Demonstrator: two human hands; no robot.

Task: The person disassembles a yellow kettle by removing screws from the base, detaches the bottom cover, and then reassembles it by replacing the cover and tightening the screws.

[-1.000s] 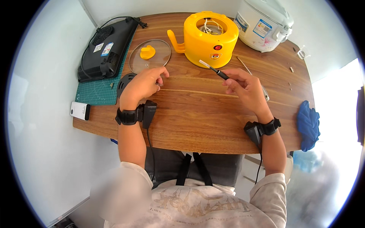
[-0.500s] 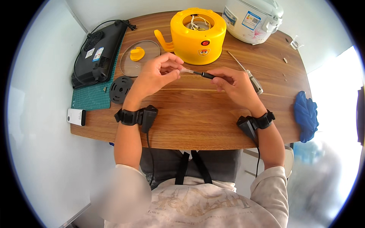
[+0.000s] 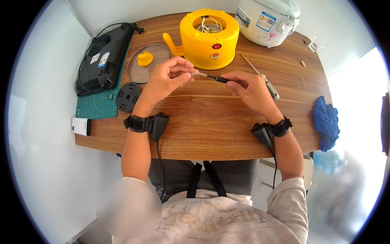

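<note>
My right hand pinches a slim tool with a black handle, pointed to the left. A small clear piece sits at the tool's thin end, and my left hand has its thumb and fingers closed on that piece. Whether the piece is a sleeve or a cap I cannot tell. Both hands are raised over the table, in front of a yellow pot-shaped appliance base with an open top and loose white wires inside. On the table beside my right hand lies a grey-handled tool with a long thin shaft.
Left of the yellow base are a glass lid with a yellow knob, a black slotted disc, a black appliance on a green cutting mat, and a white power bank. A white rice cooker and blue cloth are right.
The view has shifted slightly. Both hands keep nearly the same pose, still holding the black-handled tool and the clear piece at its end.
</note>
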